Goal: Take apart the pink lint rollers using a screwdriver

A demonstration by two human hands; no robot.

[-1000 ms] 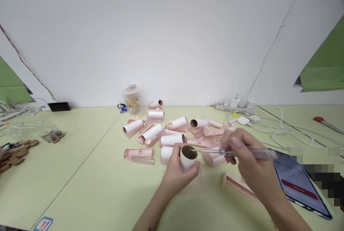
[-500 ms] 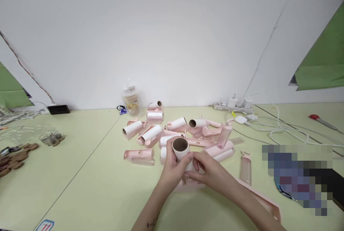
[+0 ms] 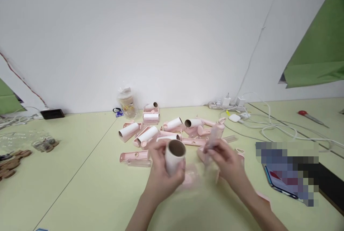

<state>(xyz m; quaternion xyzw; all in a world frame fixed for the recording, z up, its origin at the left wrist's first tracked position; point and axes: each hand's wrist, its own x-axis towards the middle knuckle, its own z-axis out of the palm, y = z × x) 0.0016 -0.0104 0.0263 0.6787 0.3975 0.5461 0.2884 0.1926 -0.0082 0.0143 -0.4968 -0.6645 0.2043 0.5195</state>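
Holding roll [image 3: 174, 155] w/ left hand [image 3: 161, 179], core hollow

The scene is bright and evenly lit by soft, diffuse light; the white wall [image 3: 161, 37] glows without glare and the pale green worktop [image 3: 80, 180] carries only faint shadows. Both hands [image 3: 228, 159] smear with motion blur, as does the pink piece between them. Wide-angle distortion bends the far edges. A pixelated block [image 3: 287, 170] masks the near right.

The right hand [image 3: 227, 159] has dropped the screwdriver and left the roll [image 3: 174, 155], now held by the left hand [image 3: 161, 177] alone.
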